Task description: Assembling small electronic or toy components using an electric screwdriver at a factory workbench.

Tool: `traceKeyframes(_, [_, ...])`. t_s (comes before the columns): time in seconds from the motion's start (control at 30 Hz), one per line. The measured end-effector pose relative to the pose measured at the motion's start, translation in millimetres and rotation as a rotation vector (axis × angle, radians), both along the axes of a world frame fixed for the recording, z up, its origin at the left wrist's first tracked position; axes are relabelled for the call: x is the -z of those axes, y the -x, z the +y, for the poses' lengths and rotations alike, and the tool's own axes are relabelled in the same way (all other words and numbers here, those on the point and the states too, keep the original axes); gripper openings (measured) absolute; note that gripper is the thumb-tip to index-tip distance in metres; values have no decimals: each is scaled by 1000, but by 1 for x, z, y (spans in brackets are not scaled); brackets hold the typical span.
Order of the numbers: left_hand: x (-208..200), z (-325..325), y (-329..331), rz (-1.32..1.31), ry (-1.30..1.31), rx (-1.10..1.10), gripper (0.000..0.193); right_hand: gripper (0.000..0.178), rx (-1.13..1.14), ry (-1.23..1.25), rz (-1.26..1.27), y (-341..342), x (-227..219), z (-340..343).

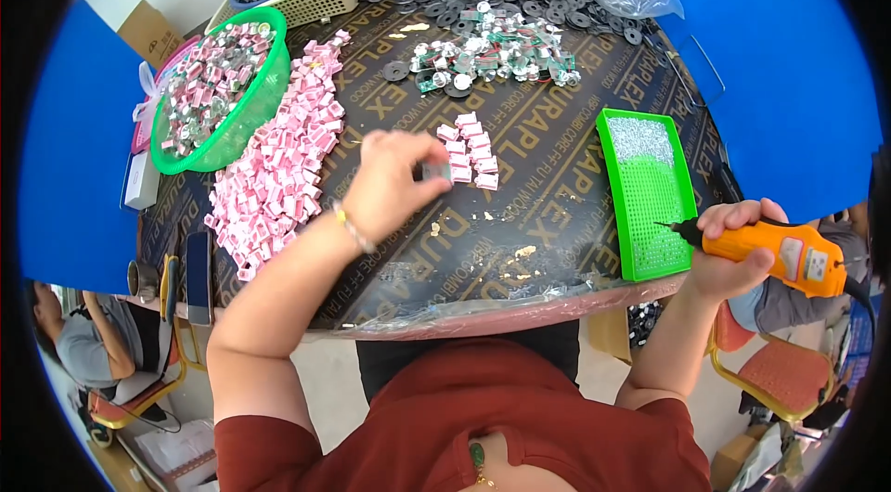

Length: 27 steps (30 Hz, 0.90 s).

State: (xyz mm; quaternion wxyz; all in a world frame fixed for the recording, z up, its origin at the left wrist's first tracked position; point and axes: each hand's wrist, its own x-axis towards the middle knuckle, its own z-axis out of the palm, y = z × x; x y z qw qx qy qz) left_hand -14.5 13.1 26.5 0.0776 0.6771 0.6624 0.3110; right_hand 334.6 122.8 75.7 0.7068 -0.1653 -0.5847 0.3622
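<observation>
Table (557, 162) in my feed: few cases (482, 153) sit in rows, many left in the heap (278, 162); right hand (719, 267) clamps the driver (806, 260); I can't tell whether the left hand (394, 174) grips anything.

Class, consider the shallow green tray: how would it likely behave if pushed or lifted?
Pushed, the green tray would probably slide rather than tip, being low and broad. Lifted, its far end may feel heavier, since small silvery parts gather there. Tilted, those loose-looking pieces could well slide.
</observation>
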Motion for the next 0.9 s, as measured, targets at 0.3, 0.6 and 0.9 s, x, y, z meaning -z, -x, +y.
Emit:
traceKeyframes(0.3, [26, -47, -50, -69, -33, -115, 27, 65, -693, 268, 6, 114, 7, -31])
traceKeyframes(0.6, [29, -51, -52, -64, -86, -131, 31, 55, -847, 273, -44, 168, 19, -41])
traceKeyframes(0.9, [30, -52, -52, -18, -117, -182, 29, 58, -849, 312, -4, 170, 28, -44])
